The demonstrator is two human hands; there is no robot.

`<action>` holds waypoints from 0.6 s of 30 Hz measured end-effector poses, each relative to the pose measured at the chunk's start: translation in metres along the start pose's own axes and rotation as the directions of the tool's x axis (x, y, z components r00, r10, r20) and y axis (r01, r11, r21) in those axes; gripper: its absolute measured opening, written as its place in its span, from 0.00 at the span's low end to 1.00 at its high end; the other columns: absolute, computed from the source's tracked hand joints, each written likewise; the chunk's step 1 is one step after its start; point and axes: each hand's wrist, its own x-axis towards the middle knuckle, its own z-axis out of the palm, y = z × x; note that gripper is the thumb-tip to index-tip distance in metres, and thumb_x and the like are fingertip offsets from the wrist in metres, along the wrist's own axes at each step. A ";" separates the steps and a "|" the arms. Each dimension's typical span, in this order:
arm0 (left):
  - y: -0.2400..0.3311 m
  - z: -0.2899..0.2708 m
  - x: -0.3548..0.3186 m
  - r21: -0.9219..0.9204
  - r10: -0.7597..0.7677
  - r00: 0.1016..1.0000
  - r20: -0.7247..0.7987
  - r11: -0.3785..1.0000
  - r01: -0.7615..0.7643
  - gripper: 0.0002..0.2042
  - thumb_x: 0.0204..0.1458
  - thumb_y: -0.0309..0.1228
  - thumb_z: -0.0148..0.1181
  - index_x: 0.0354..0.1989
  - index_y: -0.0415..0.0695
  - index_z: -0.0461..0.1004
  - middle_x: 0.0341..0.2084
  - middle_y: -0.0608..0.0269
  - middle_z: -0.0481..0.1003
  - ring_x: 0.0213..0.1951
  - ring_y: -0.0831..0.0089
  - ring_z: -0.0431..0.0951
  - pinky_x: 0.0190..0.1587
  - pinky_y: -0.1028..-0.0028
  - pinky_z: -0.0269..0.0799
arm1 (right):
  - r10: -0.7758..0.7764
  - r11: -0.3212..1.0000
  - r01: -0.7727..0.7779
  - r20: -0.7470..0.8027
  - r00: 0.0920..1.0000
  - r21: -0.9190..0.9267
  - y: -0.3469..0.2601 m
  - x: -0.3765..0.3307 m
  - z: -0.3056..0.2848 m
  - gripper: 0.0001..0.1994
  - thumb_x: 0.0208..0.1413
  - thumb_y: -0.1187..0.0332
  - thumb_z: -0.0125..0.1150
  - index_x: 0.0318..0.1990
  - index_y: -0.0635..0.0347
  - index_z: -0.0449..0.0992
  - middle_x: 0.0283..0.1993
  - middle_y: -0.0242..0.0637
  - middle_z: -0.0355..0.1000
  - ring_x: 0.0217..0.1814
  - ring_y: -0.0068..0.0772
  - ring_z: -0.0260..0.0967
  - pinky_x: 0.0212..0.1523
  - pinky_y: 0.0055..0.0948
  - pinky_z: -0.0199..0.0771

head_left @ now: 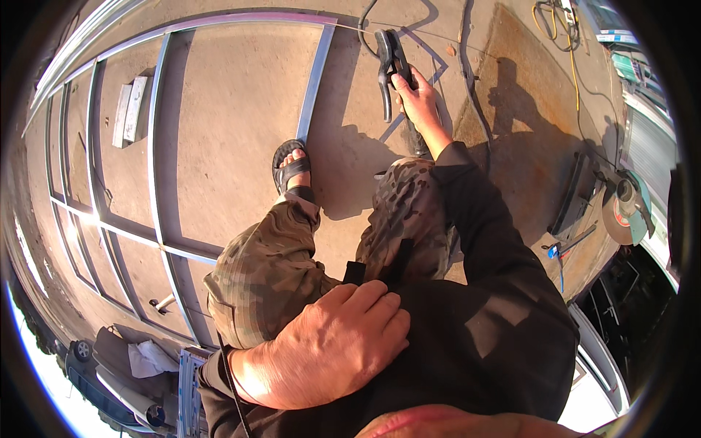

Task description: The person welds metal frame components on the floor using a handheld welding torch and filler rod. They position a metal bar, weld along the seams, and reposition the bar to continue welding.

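Note:
My right hand (415,95) is wrapped around a black welding electrode holder (394,62), beyond my right knee. A thin welding rod (356,28) sticks out of its jaws to the left, its end close to the far right corner of a metal frame (316,80). Whether the rod touches the metal, I cannot tell. My left hand (332,343) is curled closed in front of my dark top, near my lap. What its fingers hold, if anything, is hidden. A black strap end (355,273) shows just beyond its knuckles.
Several rails of the frame lie across the concrete at left, with short metal pieces (130,109) among them. Dark cables (467,66) trail over the floor. At right stand a cut-off saw (626,208) and a blue-marked tool (555,252). My sandalled foot (293,168) is beside the frame's end rail.

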 end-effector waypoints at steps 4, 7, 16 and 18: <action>-0.001 -0.001 0.001 0.013 0.010 1.000 -0.002 1.000 -0.010 0.10 0.53 0.34 0.59 0.36 0.39 0.75 0.35 0.59 0.74 0.41 0.66 0.73 0.39 0.73 0.70 | 0.005 1.000 -0.005 0.010 1.000 0.022 0.000 0.003 -0.001 0.15 0.60 0.56 0.64 0.47 0.56 0.75 0.21 0.19 0.65 0.18 0.11 0.59 0.17 0.17 0.57; -0.003 -0.002 0.002 0.012 0.014 1.000 -0.003 1.000 -0.014 0.10 0.53 0.34 0.58 0.36 0.38 0.75 0.35 0.58 0.74 0.42 0.66 0.73 0.40 0.73 0.70 | 0.013 1.000 -0.013 -0.002 1.000 0.021 0.000 0.004 -0.002 0.14 0.60 0.57 0.64 0.47 0.55 0.75 0.21 0.19 0.64 0.17 0.11 0.59 0.17 0.17 0.57; -0.003 -0.006 0.006 0.015 0.020 1.000 -0.017 1.000 -0.020 0.11 0.53 0.34 0.58 0.37 0.38 0.75 0.36 0.58 0.75 0.42 0.66 0.73 0.40 0.73 0.69 | 0.010 1.000 -0.009 0.025 1.000 -0.028 -0.003 0.012 -0.002 0.14 0.61 0.57 0.63 0.47 0.56 0.75 0.21 0.19 0.64 0.18 0.11 0.59 0.17 0.18 0.58; -0.003 -0.007 0.006 -0.003 0.012 1.000 -0.007 1.000 -0.012 0.11 0.53 0.34 0.58 0.37 0.38 0.75 0.36 0.57 0.75 0.42 0.66 0.73 0.40 0.73 0.69 | 0.024 0.999 -0.024 0.024 0.999 -0.026 -0.003 0.013 -0.002 0.14 0.61 0.57 0.63 0.47 0.56 0.75 0.20 0.19 0.63 0.18 0.11 0.59 0.17 0.18 0.58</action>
